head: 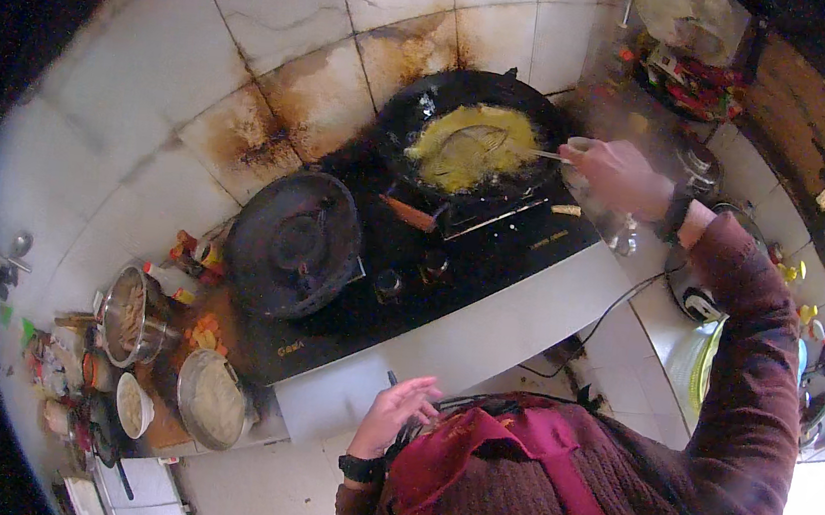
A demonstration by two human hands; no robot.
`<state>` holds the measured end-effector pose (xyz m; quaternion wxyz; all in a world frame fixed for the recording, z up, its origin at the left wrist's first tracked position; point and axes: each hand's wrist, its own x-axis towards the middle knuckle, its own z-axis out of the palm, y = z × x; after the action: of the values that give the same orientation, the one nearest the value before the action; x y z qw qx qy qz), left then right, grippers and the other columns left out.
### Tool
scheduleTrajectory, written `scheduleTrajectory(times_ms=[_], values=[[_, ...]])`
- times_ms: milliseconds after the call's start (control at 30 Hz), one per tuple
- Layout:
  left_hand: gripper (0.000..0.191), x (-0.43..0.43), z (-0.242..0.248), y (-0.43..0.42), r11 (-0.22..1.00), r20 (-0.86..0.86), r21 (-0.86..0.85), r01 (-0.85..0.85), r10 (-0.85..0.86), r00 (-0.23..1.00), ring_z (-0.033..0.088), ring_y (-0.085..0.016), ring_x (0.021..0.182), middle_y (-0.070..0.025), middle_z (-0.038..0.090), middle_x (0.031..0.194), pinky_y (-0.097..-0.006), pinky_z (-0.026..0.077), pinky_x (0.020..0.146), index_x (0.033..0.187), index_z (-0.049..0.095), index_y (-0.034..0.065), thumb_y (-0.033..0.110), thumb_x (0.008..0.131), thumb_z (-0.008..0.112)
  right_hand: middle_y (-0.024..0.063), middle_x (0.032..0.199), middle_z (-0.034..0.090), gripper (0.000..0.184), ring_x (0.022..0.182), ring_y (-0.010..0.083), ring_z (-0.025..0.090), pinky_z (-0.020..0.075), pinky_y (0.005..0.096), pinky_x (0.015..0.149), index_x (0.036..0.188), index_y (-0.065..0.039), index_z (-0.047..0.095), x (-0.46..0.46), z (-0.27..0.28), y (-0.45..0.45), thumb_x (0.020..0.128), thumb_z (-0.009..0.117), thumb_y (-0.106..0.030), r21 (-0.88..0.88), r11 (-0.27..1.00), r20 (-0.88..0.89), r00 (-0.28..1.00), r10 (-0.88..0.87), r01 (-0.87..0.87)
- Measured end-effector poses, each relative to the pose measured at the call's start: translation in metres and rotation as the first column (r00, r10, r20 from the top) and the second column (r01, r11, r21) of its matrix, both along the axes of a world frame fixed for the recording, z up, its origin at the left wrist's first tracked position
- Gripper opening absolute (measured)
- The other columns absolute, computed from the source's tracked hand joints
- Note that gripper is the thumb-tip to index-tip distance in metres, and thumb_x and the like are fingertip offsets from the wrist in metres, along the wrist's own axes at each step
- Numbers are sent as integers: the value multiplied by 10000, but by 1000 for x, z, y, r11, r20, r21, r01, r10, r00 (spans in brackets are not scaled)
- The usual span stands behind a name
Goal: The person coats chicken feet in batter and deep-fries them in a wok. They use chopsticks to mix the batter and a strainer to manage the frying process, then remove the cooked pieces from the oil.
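My right hand [621,177] grips the thin pale handle of a utensil [544,154] at the right rim of a black wok [404,117]. Yellow, bubbling liquid [437,166] fills the wok's middle, and a greyish curved shape [477,144] lies in it. Whether that shape is food or the utensil's head is unclear. My left hand [400,411] is raised before my body near the stove's front edge, its fingers apart. A small dark tip [391,377] shows beside these fingers; what it belongs to is hidden.
A large dark pan or lid [297,245] sits on the left of the black gas stove [394,286]. Further left stand a steel pot [127,314], a metal bowl of pale mixture [213,399] and a white bowl [134,405]. A black cable [607,308] hangs at the right.
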<state>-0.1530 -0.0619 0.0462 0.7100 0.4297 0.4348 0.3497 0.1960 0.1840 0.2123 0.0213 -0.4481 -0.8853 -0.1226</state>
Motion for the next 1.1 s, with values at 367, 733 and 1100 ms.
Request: scheduleTrajectory(times_ms=[367,733,1100], values=[[321,5,0,-1,999,-16,-28,-21,21,1000,596,-178,808,-138,578,1055,-275,496,690,1203,466,-36,133,933,426,126,720,604,278,674,304,609,479,395,544,1016,-95,571,34,32,-9,740,542,-102,208,978,6,1000,-13,12],[335,13,-1,-3,999,34,-43,-23,24,999,589,-173,813,-135,572,1060,-268,493,699,1206,461,-32,156,929,450,93,1082,570,302,863,259,556,450,335,709,1041,-25,595,59,7,35,769,526,-136,29,992,6,993,-120,120],[343,11,0,-15,998,15,-38,-53,54,998,590,-159,815,-134,579,1072,-263,487,719,1210,461,-28,167,927,461,78,547,506,172,503,175,556,419,300,429,679,-34,545,63,-22,98,797,508,-154,-346,938,181,982,59,7]])
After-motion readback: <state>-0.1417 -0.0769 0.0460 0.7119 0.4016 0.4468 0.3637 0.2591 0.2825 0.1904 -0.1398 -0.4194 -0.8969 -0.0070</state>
